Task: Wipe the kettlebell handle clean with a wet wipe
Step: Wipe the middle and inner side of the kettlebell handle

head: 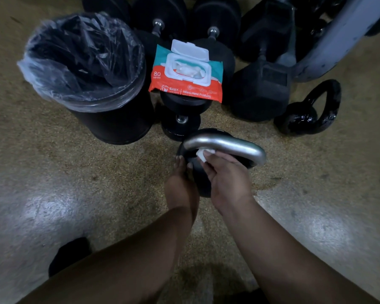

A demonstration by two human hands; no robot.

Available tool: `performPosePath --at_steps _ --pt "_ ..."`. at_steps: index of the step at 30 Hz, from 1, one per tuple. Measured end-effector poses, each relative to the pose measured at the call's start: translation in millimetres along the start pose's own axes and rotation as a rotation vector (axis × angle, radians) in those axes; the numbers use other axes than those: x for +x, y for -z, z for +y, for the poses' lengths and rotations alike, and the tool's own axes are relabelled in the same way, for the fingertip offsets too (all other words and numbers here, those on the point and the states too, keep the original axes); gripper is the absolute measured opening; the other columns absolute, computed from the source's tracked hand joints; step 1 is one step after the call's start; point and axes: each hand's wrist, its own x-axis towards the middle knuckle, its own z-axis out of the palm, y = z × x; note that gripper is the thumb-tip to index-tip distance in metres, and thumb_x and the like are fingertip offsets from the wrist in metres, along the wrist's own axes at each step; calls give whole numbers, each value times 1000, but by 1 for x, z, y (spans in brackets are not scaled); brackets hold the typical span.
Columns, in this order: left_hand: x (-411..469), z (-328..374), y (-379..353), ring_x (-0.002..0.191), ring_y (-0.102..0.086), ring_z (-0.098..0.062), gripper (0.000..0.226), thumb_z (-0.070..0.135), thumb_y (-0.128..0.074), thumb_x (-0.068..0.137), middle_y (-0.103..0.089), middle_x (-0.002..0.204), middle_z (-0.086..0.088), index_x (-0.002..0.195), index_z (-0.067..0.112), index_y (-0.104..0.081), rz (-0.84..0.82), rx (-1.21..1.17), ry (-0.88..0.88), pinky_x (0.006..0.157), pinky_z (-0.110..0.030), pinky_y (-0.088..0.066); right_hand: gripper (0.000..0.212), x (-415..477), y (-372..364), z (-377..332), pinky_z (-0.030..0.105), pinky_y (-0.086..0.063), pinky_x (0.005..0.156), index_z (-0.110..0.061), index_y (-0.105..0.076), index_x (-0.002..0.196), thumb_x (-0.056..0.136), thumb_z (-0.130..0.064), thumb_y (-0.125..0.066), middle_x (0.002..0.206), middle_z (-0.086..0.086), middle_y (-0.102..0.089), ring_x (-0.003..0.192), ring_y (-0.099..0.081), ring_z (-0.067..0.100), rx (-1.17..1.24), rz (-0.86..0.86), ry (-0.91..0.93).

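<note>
The kettlebell (208, 132) sits on the speckled floor (75, 172) directly in front of the person, and everything else is best placed from it. Its ball is matte black and rounded, and its handle (226, 143) is a smooth, brushed-silver loop arching over the top. The left grip (180, 183) clasps the near-left side of the ball with fingers and thumb, apparently to stop the weight rolling or tipping while the handle is rubbed. The right grip (226, 178) is closed on a bunched white wet wipe (201, 155), pressing it up against the underside of the handle near its left end; bunching likely gives a firmer pad against the curved metal. Just beyond the kettlebell, an orange-and-teal soft pack of wipes (185, 71) rests on a round black dumbbell (180, 119), its white flip lid left open so a sheet is within reach. Beyond and to the left stands a black bin (110, 123) with a crinkled clear liner, probably handy for the used wipe. To the right beyond lies a glossy black second kettlebell (309, 110), on its side.
</note>
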Motion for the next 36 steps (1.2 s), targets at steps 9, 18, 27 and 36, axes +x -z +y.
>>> performPosePath --at_steps 9,18,27,36 --pt "-2 4 4 140 -46 -14 40 29 -45 107 -50 151 2 146 20 -52 -15 -25 8 113 -34 -39 20 5 -7 9 20 -57 62 5 -69 102 82 7 -74 86 14 -77 77 -75 19 -89 69 10" --pt "-2 6 8 127 -58 -18 42 23 -47 104 -61 139 3 146 27 -51 -52 14 37 105 -37 -48 16 7 -13 22 27 -58 75 -9 -70 86 81 5 -76 86 12 -76 80 -71 23 -145 108 31" --pt "-2 0 2 124 -61 -22 50 52 -42 99 -67 131 -6 136 24 -61 -71 -164 91 104 -44 -50 17 8 -19 22 22 -57 63 -9 -69 86 82 7 -75 70 4 -74 74 -70 19 -108 119 29" --pt "-3 6 4 127 -59 -16 43 42 -42 104 -64 136 3 140 25 -58 -64 -135 99 108 -37 -47 14 6 -13 17 19 -55 58 -3 -68 90 84 9 -71 77 10 -75 72 -73 17 -18 97 13"
